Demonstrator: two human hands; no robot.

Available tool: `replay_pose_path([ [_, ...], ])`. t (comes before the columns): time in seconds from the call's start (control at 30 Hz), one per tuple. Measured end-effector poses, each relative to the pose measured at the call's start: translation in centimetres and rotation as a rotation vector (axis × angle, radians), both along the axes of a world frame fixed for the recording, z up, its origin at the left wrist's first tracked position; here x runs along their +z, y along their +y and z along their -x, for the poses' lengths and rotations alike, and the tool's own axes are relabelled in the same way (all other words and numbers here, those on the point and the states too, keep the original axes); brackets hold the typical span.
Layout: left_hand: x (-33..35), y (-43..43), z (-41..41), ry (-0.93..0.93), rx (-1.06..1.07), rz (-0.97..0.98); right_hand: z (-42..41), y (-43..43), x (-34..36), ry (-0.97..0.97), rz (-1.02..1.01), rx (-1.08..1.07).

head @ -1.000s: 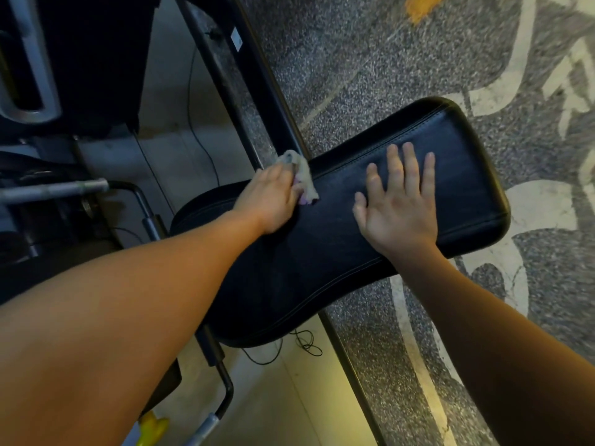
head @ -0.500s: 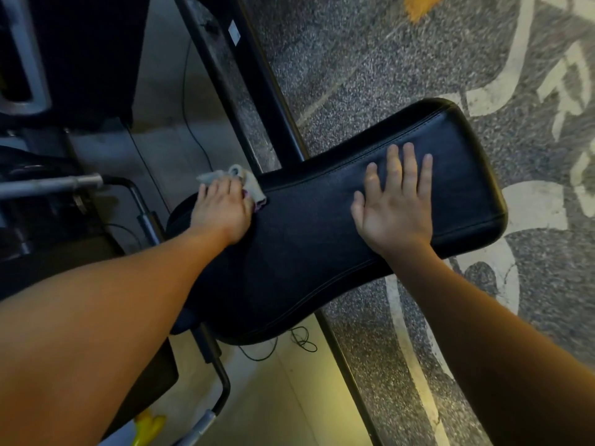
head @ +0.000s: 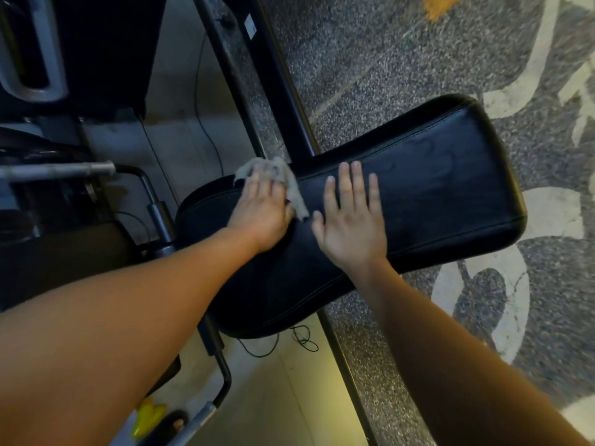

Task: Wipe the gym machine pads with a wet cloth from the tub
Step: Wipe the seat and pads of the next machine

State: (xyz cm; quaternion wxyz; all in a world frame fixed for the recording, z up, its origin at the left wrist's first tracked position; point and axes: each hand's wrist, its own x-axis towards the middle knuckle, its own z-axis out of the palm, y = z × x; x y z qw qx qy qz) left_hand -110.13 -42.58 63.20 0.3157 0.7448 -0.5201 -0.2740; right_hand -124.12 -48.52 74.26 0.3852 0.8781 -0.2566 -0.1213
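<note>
Now, the left hand is flat on the cloth, fingers stretched out and pressing it against the pad at the far edge, roughly 10 o'clock from the middle of the view. Right hand lies spread and empty on the pad just to the cloth's 3 o'clock side, bracing, gripping nothing. That cloth looks to me like a light, limp rag, pale grey-beige and crumpled, 2 ragged ends poking out at 12 and 4 o'clock of the hand; it will bunch and slide, so a broad palm over its middle is the way to drive it, not a pinch at a corner. Whether it is wet I cannot tell. As for the pad: long, black, glossy vinyl with a stitched seam along its rim, narrow toward 8 o'clock, wide toward 2 o'clock, faint swirly streaks across the wide half. I judge it firm, cushioned, slick when damp, and carried on the black frame bar running toward 11 o'clock
</note>
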Motion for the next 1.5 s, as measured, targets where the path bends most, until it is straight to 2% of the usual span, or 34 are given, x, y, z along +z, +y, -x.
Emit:
replay_pose_path([
  [0.1, 0.2, 0.8, 0.1, -0.003, -0.028, 0.077, 0.2, -0.1, 0.2, -0.015, 0.021, -0.006],
  [0.2, 0.4, 1.0, -1.2, -0.035, 0.036, 0.165, 0.1, 0.3, 0.4, -0.048, -0.020, 0.017],
  [0.3, 2.2, 0.6, -1.0, -0.123, 0.084, 0.339, 1.3, 0.0, 2.6, -0.109, -0.088, 0.086],
  [0.4, 2.5, 0.3, 2.6, -0.124, -0.039, 0.504, 4.9, -1.1, 5.8, -0.164, 0.023, 0.138],
  [0.47, 0.8, 1.1, 4.9, -0.118, -0.067, 0.459, 6.7, -1.4, 6.6, -0.134, 0.067, 0.189],
  [0.6, -4.1, 4.0, 6.1, -0.152, 0.107, 0.235, 6.6, -1.6, 6.3, -0.068, 0.050, 0.121],
  [0.67, -4.3, 4.7, 6.2, -0.160, 0.149, 0.131, 6.8, -1.5, 6.2, -0.066, 0.052, 0.105],
  [0.77, -1.3, 3.3, 7.5, -0.139, 0.081, 0.168, 7.0, -1.5, 6.1, -0.068, 0.066, 0.098],
  [0.9, 0.1, 3.2, 7.2, -0.264, 0.017, 0.299, 6.9, -1.2, 5.8, -0.100, 0.076, 0.120],
  [0.97, -0.7, 4.1, 5.8, -0.193, 0.041, 0.311, 7.0, -1.2, 5.7, -0.102, 0.075, 0.119],
  [1.03, -0.8, 4.9, 4.7, -0.042, 0.034, 0.321, 7.0, -1.2, 5.6, -0.112, 0.076, 0.119],
  [1.2, 4.3, 4.1, 5.0, 0.236, -0.072, 0.370, 6.9, -1.1, 5.5, -0.134, 0.075, 0.125],
  [1.3, 4.8, 3.1, 5.5, 0.504, 0.096, 0.373, 6.9, -1.2, 5.5, -0.145, 0.064, 0.121],
  [1.33, 4.1, 3.0, 5.5, 0.493, 0.193, 0.371, 7.0, -1.2, 5.4, -0.150, 0.063, 0.123],
  [1.4, 2.1, 3.0, 5.5, 0.343, 0.335, 0.419, 7.0, -1.3, 5.3, -0.157, 0.072, 0.134],
  [1.5, 0.0, 4.2, 6.4, 0.017, 0.330, 0.259, 7.1, -1.4, 5.2, -0.170, 0.071, 0.143],
])
